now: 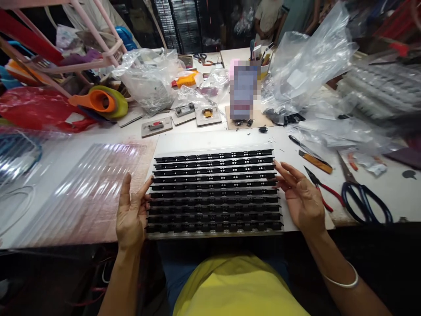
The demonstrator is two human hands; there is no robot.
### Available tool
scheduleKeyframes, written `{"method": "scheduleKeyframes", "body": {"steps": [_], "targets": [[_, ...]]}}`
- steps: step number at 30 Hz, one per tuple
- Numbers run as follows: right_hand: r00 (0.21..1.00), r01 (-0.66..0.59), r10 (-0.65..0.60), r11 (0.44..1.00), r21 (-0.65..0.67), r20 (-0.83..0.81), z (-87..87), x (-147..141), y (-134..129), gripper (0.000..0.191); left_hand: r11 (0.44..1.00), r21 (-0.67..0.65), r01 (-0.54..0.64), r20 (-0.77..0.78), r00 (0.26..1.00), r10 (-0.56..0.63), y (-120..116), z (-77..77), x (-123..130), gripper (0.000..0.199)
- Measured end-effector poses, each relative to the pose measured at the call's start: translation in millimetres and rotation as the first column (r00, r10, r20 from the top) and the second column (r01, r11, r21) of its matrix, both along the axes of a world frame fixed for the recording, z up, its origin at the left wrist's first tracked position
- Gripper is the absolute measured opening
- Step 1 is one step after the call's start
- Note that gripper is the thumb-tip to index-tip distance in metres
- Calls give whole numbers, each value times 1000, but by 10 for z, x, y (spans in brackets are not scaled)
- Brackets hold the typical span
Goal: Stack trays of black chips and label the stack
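Note:
A clear plastic tray [210, 235] holds several long black strips [213, 193] in parallel rows, with small pale dots along the far ones. It lies in front of me at the table's near edge. My left hand [131, 213] is at the tray's left side, its fingertips on the edge and partly hidden behind it. On the opposite side, my right hand [304, 197] has its fingers against the strips' right ends, thumb side up. Both hands hold the tray between them. Left of it lies a ridged clear plastic sheet [85, 184].
Large scissors [362, 197], red-handled pliers [320, 186] and an orange-handled cutter [315, 162] lie on the right. Small flat blocks [157, 126] and a propped phone [242, 92] stand behind the tray. Plastic bags [148, 79] and a pink rack [92, 39] crowd the back left. People [269, 19] stand beyond.

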State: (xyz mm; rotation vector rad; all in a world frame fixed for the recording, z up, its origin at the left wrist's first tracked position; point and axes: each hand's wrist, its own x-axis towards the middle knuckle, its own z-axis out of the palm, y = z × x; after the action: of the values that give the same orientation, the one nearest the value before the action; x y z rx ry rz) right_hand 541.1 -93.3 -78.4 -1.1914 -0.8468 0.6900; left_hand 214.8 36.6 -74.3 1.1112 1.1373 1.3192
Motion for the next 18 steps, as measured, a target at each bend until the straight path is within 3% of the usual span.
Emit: {"method": "scheduleKeyframes", "body": {"steps": [8,14,18], "targets": [[998,13,-9,998,-68,61,-2,5,10,43,1000,-5,-26,-75,997,26,3,1,27,53],[994,3,1,999,-39,106,-12,13,10,42,1000,-2,-3,-86,996,3,9,9,53,51],[980,-26,49,992,-124,192,9,33,16,45,999,32,43,-94,995,-40,37,-15,49,50]]}}
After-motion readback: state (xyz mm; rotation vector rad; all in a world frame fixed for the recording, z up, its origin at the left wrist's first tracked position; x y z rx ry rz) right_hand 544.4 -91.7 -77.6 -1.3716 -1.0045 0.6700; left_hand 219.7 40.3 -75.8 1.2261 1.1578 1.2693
